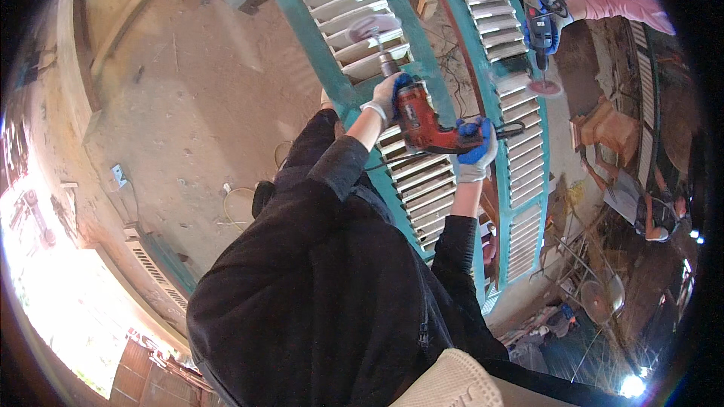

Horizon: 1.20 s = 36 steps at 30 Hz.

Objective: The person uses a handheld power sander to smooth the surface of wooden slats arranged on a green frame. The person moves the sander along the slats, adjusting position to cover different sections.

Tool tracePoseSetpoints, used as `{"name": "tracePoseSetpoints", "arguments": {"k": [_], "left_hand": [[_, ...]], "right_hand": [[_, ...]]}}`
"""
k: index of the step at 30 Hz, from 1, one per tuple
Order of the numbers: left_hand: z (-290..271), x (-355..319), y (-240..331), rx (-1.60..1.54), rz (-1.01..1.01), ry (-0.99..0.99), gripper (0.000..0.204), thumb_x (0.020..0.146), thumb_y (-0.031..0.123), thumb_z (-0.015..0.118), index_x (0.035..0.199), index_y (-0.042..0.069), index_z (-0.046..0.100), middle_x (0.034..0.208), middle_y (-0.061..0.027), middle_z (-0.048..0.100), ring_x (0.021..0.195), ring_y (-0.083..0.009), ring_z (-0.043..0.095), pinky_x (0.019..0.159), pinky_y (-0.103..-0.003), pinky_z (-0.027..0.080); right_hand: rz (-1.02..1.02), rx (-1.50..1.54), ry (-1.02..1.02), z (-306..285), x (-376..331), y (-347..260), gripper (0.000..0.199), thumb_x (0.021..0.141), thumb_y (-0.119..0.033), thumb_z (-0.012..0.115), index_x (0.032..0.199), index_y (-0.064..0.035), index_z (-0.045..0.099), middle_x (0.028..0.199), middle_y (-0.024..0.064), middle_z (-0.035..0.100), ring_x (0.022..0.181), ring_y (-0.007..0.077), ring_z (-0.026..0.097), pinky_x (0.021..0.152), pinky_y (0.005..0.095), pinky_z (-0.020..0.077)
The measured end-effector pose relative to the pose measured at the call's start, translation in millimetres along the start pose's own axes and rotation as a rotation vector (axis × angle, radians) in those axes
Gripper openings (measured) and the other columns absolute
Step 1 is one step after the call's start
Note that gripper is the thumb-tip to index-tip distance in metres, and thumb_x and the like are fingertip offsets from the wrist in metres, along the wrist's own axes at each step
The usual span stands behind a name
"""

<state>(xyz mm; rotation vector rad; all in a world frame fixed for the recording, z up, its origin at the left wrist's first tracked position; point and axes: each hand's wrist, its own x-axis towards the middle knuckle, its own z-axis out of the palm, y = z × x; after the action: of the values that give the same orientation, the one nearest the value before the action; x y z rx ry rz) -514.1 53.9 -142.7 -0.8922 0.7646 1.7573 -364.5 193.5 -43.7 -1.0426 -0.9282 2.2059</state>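
Note:
A red corded power drill (422, 119) is held across the near teal louvered shutter (324, 56). My left hand (386, 99), in a white and blue work glove, wraps round its front behind the chuck. My right hand (477, 149), gloved the same, closes on the rear handle; the trigger finger's exact place is hidden. A round pinkish sanding disc (375, 27) on the drill's shaft sits over the pale slats and looks blurred. Whether it touches them I cannot tell.
Beside it lies a second teal shutter (520, 143). Across it, a co-worker in pink holds a dark drill (541, 30) with a disc. A loose black cord (511, 129) trails near my right hand. Farther right are a wooden block (609, 130) and a standing fan (601, 298).

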Motion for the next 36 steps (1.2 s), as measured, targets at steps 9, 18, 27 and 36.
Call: {"name": "tracePoseSetpoints", "arguments": {"k": [9,18,27,36], "left_hand": [[-55,-14,19,0.113,0.053,0.160,0.023,0.081,0.035,0.065,0.085,0.013,0.062,0.074,-0.0053,0.066,0.058,-0.0209,0.062,0.059,-0.039,0.053],[-37,-21,29,0.251,0.105,0.229,0.020,0.081,0.032,0.066,0.083,0.012,0.063,0.073,-0.0047,0.065,0.058,-0.0194,0.061,0.055,-0.037,0.052],[-46,-10,26,0.222,0.163,0.159,0.020,0.083,0.030,0.064,0.082,0.011,0.063,0.071,-0.0030,0.064,0.061,-0.0193,0.062,0.057,-0.035,0.051],[-50,-31,24,0.212,0.158,0.260,0.024,0.080,0.031,0.067,0.089,0.009,0.062,0.074,-0.0056,0.064,0.059,-0.0206,0.061,0.058,-0.038,0.052]], "right_hand": [[0.044,0.134,0.018,-1,-40,54,0.023,0.089,-0.026,0.056,0.081,-0.0051,0.057,0.063,0.0064,0.054,0.057,0.0196,0.051,0.073,0.0449,0.0491],[-0.008,0.185,0.034,-2,-44,62,0.024,0.089,-0.027,0.057,0.082,-0.0039,0.055,0.064,0.0052,0.053,0.058,0.0188,0.051,0.073,0.0443,0.0485],[-0.010,0.165,0.089,3,-46,63,0.024,0.090,-0.027,0.055,0.082,-0.0046,0.055,0.061,0.0048,0.051,0.055,0.0187,0.049,0.075,0.0450,0.0475],[0.047,0.167,0.037,2,-56,64,0.023,0.089,-0.027,0.056,0.084,-0.0041,0.057,0.063,0.0057,0.053,0.056,0.0206,0.051,0.080,0.0466,0.0476]]}}
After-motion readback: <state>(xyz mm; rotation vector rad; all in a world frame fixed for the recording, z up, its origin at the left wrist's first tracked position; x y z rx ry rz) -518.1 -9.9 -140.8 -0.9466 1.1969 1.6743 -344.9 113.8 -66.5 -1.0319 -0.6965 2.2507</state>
